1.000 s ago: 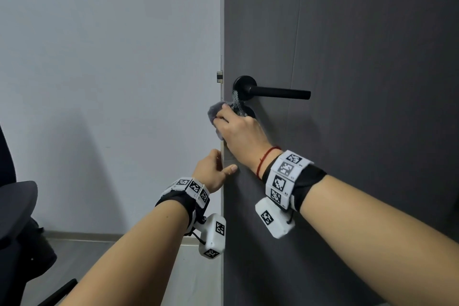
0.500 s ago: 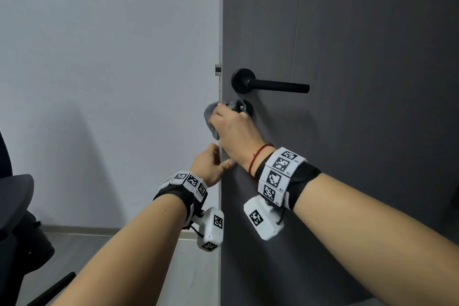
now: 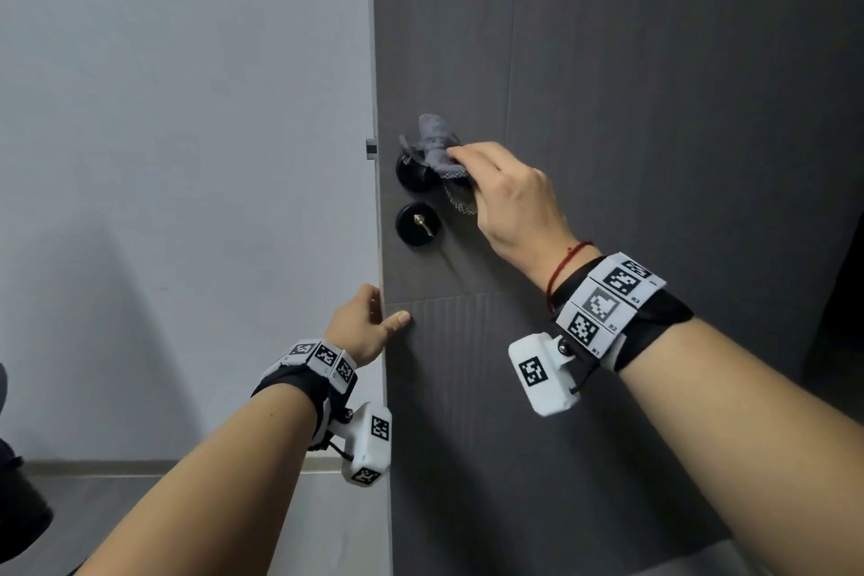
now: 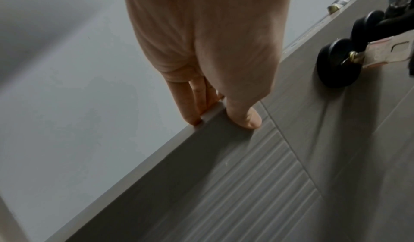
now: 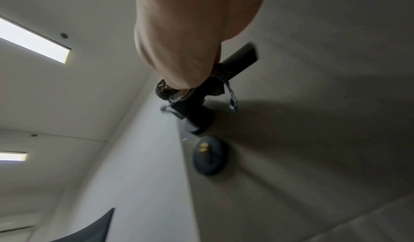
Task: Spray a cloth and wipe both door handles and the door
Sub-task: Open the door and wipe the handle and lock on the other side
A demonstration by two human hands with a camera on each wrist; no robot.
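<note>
A dark grey door (image 3: pixel 631 108) stands ajar, its free edge facing me. My right hand (image 3: pixel 500 187) grips a grey cloth (image 3: pixel 437 145) wrapped over the black lever handle (image 3: pixel 414 171); the right wrist view shows the cloth (image 5: pixel 172 93) around the handle (image 5: pixel 239 58), whose free end sticks out past my hand. Below it sits the black round lock (image 3: pixel 417 225) with a brass key (image 4: pixel 356 58) in it. My left hand (image 3: pixel 362 323) holds the door edge (image 4: pixel 210 114), thumb on the front face, fingers behind. No spray bottle is in view.
A light grey wall (image 3: pixel 187 154) fills the left. A latch bolt (image 3: pixel 371 148) sticks out of the door edge beside the handle. A dark office chair (image 3: pixel 18 514) stands at the lower left on the grey floor (image 3: pixel 117 505). Ceiling lights (image 5: pixel 36 42) show overhead.
My right hand has risen with the cloth from the round lock up onto the lever handle and closed around it. The lock and key are uncovered. My left hand stays on the door edge.
</note>
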